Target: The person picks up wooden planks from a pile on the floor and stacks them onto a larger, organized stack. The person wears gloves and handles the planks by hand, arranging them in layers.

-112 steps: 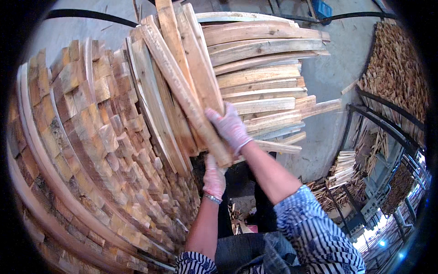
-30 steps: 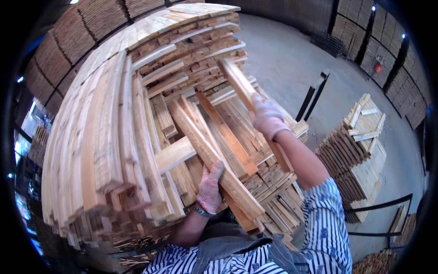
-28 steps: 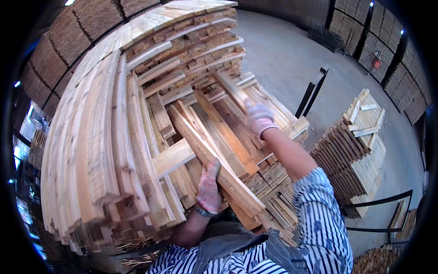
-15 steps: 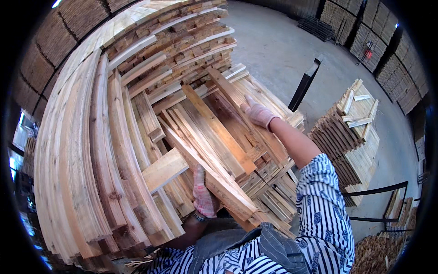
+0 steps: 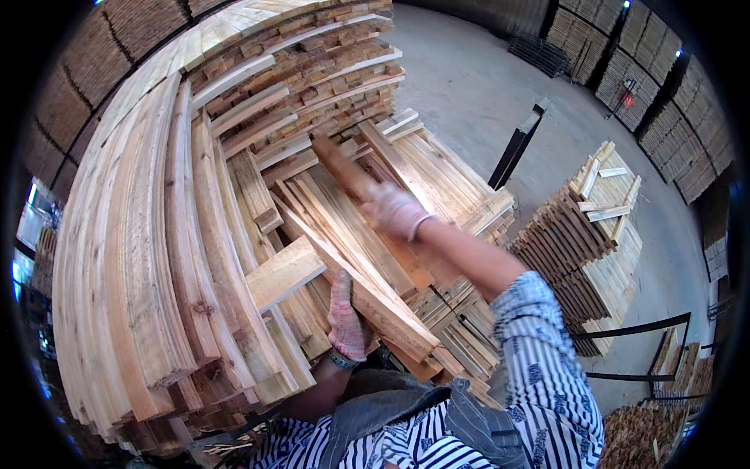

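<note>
Orange-brown board (image 5: 341,166) lies under your right hand (image 5: 397,213), long axis far-left to near-right; blur prevents telling that hand's closure; your left hand (image 5: 346,324), farther off, is clamped on a pale plank (image 5: 380,307).

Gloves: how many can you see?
2. One knitted glove is on the left hand, holding a long pale board; the other is on the right hand, gripping a blurred brown board. I see no others.
</note>
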Tool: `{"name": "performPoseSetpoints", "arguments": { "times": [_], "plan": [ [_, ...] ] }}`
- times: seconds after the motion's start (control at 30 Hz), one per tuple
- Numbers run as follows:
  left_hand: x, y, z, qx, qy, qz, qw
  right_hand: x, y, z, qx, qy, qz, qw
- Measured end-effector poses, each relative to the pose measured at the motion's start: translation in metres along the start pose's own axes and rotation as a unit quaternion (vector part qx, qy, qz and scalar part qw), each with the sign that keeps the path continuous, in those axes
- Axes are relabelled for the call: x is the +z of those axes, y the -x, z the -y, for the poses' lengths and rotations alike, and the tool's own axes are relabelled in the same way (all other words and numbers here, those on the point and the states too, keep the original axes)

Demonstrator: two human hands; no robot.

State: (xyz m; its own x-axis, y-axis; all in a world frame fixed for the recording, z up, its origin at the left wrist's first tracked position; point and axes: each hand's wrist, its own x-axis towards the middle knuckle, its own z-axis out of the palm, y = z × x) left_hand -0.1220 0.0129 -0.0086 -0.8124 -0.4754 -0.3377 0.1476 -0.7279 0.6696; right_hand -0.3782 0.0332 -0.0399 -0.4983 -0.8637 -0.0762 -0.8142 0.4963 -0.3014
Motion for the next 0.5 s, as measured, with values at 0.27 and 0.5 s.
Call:
{"name": "performPoseSetpoints", "arguments": {
  "times": [0.27, 0.5],
  "plan": [
    [-0.005, -0.001, 0.000, -0.009, 0.000, -0.047, 0.999, -0.015, 0.002, 0.008, -0.005, -0.060, -0.112, 0.992],
    [-0.011, -0.015, 0.008, 0.011, 0.016, -0.026, 0.999, -0.022, -0.001, -0.044, 0.065, -0.042, -0.022, 0.997]
  ]
}}
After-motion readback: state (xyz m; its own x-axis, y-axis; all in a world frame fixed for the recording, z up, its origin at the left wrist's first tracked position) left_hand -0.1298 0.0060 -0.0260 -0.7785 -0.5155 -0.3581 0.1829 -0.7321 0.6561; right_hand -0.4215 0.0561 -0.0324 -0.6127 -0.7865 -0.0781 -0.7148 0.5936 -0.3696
